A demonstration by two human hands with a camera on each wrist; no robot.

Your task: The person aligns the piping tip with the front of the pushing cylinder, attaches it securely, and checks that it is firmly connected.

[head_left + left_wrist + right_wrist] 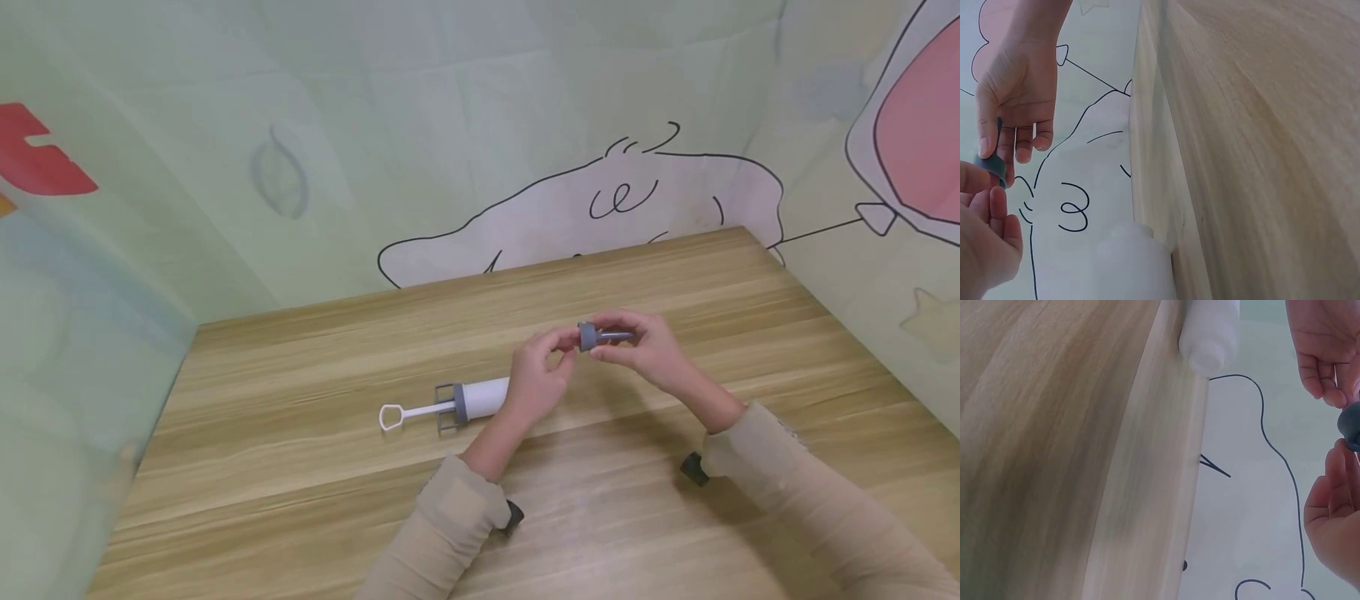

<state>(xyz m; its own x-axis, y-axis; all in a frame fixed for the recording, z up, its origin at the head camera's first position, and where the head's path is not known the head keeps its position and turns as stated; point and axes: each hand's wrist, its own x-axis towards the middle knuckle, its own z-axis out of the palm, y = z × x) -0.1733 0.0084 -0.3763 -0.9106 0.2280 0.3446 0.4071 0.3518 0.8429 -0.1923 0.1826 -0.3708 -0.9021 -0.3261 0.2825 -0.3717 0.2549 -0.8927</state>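
Observation:
Over the table, both hands meet at a small grey nozzle (588, 337) with a wide round collar and a thin tapered tip. My left hand (538, 379) pinches the collar side with its fingertips. From the other side, my right hand (648, 350) holds the nozzle between thumb and fingers, its tip pointing into that palm. Beneath the left hand lies a white tube (486, 398) with a grey end collar and a white plunger handle (423, 411); its front end is hidden by the hand in the head view. Its rounded white end (1138, 262) shows in the left wrist view.
The wooden table (300, 483) carries the white tube left of centre. Light green cloth (315, 100) with cartoon drawings hangs behind and beside it. Dark pieces (695, 468) stick out at both sleeve cuffs.

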